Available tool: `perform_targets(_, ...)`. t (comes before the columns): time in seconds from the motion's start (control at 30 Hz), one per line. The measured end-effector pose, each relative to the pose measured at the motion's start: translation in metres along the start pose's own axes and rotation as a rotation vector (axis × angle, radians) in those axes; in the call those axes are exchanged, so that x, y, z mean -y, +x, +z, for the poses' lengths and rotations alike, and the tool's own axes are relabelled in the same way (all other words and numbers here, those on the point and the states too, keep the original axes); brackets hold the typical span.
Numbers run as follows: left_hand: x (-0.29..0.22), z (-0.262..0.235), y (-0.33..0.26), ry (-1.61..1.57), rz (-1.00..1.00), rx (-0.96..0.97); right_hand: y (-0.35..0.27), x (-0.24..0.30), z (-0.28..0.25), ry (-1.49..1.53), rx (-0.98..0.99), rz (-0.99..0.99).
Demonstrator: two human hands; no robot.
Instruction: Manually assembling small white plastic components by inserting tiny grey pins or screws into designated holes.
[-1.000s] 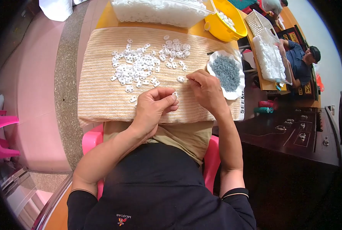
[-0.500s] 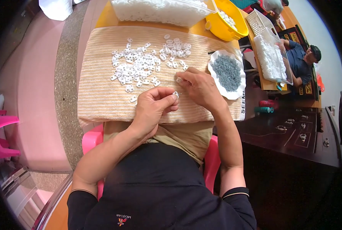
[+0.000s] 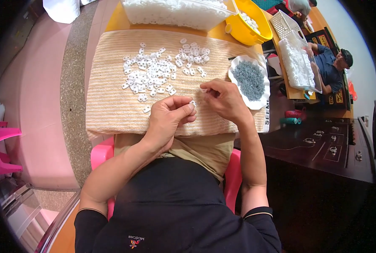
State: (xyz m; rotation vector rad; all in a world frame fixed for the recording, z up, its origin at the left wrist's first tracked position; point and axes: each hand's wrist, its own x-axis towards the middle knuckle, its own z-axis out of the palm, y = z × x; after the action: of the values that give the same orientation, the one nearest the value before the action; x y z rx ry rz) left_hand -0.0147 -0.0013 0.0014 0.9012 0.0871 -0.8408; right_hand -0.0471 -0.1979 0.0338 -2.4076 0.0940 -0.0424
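Above the striped towel, my left hand is closed, thumb and forefinger pinching a small white plastic piece with a thin pin sticking out toward the right. My right hand is closed a short way to the right, with another small white piece at its fingertips. Beyond my hands lies a loose pile of white two-holed plastic pieces, with a smaller cluster of rounded white pieces beside it. Right of my right hand is a white scalloped plate heaped with small grey pieces.
At the far edge stand a clear bin of white pieces and a yellow basin. Farther right, a person sits behind a bin of white pieces. A dark panel with metal fittings lies at the right.
My right hand has shifted a little to the right, away from the left hand, with the white piece at its fingertips. My left hand has barely moved.
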Motion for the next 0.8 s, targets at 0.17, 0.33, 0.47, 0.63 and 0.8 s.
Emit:
perform_targets(0.17,0.0,0.0,0.0,-0.008,0.005,0.001,-0.01,-0.011,0.005,0.105,-0.032,0.003)
perform_targets(0.33,-0.001,0.0,0.0,-0.008,-0.002,0.005,-0.022,-0.02,0.011,0.449,0.025,0.134)
perform_targets(0.47,-0.001,0.0,0.001,-0.013,0.001,0.006,-0.024,-0.024,0.019,0.595,0.037,0.163)
perform_targets(0.63,-0.003,0.0,0.001,-0.023,-0.003,0.003,-0.026,-0.019,0.019,0.712,0.063,0.205)
perform_targets(0.8,-0.003,0.0,0.002,-0.036,-0.017,-0.01,-0.027,-0.021,0.022,0.835,0.067,0.192)
